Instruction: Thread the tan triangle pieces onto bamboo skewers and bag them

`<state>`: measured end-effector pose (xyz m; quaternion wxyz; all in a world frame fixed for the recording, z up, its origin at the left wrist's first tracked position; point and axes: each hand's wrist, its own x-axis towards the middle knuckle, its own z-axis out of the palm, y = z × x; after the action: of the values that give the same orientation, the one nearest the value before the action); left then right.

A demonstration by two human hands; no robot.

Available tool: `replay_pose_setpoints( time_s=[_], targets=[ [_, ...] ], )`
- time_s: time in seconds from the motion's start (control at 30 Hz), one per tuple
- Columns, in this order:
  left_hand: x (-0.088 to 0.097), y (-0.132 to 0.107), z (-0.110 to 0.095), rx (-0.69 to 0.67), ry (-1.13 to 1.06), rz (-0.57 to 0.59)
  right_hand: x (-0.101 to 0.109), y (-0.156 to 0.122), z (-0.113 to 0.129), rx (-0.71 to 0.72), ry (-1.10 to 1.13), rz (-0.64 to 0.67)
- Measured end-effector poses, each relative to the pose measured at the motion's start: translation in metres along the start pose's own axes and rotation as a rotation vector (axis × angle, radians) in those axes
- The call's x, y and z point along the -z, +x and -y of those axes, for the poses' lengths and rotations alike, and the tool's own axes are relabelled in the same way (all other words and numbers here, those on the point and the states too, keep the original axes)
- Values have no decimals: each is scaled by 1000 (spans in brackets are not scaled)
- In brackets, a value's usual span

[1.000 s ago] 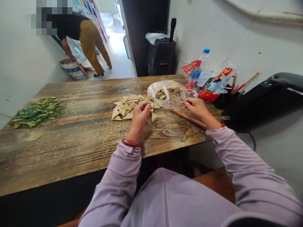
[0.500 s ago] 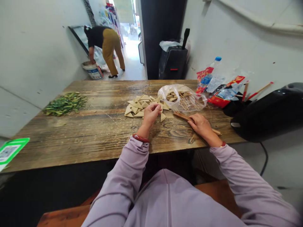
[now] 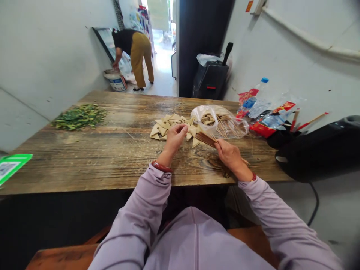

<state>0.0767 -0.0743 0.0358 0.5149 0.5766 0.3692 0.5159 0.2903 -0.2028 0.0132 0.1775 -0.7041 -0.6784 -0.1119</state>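
My left hand is raised over the wooden table, fingers pinched on a tan triangular tofu piece at the near edge of a pile of such triangles. My right hand is closed around a bundle of bamboo skewers, whose tips point toward the left hand. Behind the skewers lies a clear plastic bag holding skewered pieces.
Chopped greens lie at the table's far left. Packets and a water bottle crowd the far right, beside a black seat. A green card sits at the left edge. A person bends over a bucket in the doorway.
My right hand left the bag, went down onto the skewer bundle and lifted it, tips toward the left hand. The left hand kept its piece. The view shifted left.
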Motion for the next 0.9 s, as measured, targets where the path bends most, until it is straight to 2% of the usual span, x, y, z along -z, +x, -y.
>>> replay_pose_setpoints(
  time_s=[0.17,0.33,0.47,0.6,0.73,0.8,0.9],
  targets=[
    [13,-2,-3,-159,240,60,-11,12,19,67,-65,90],
    [10,-4,-6,-285,355,199,-13,14,17,91,-83,135],
    [7,-4,-6,-340,377,223,-15,12,14,119,-88,117],
    [6,-4,-5,-314,341,247,-19,10,12,161,-78,75],
    [10,-4,-6,-231,231,247,-21,9,7,155,-75,64],
    [14,-2,-6,-176,152,193,-21,8,2,143,-85,71],
    [21,3,-6,-94,-6,42,-18,6,-10,125,-115,83]
  ],
)
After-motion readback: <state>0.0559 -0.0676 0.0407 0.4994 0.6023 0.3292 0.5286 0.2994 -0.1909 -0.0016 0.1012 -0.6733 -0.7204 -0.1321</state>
